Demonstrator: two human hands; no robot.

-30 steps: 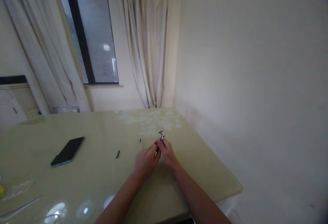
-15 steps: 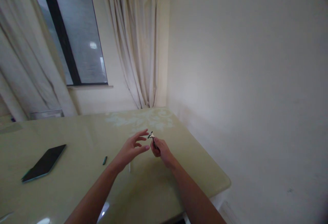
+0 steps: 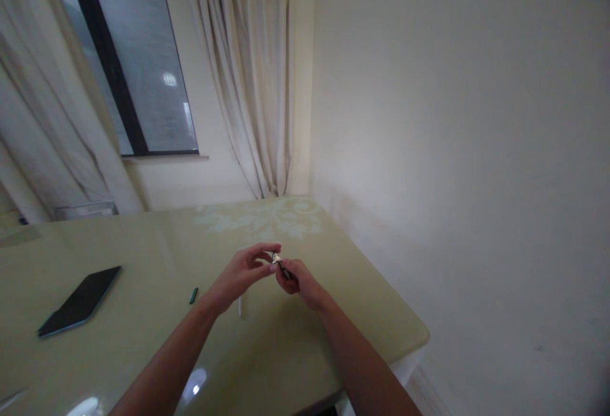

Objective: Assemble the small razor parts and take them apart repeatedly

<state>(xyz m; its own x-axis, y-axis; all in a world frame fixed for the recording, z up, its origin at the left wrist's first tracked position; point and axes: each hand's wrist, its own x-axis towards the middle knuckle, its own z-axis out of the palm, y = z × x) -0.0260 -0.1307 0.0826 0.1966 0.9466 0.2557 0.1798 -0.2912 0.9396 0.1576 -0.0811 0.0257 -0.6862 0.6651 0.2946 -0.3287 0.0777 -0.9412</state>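
Note:
A small razor (image 3: 286,272) with a dark handle and a pale, T-shaped head is held above the table. My right hand (image 3: 301,281) wraps its fingers around the handle, hiding much of it. On the other side, my left hand (image 3: 242,275) has thumb and fingertips closed around the razor's head, which shows only in part between them. Below and left of the hands lie a thin white stick (image 3: 240,307) and a small dark green piece (image 3: 193,295), both on the table top.
The pale green table (image 3: 372,321) has a rounded right corner by the wall (image 3: 457,168). A flat black folder-like thing (image 3: 81,301) lies at the left. Behind the table hang curtains (image 3: 257,86) beside a window (image 3: 138,54). A thin object (image 3: 12,397) shows at the lower left.
My left hand has moved right, and its fingers, apart before, have closed about the razor's head. My right hand has shifted slightly left, still gripping the handle.

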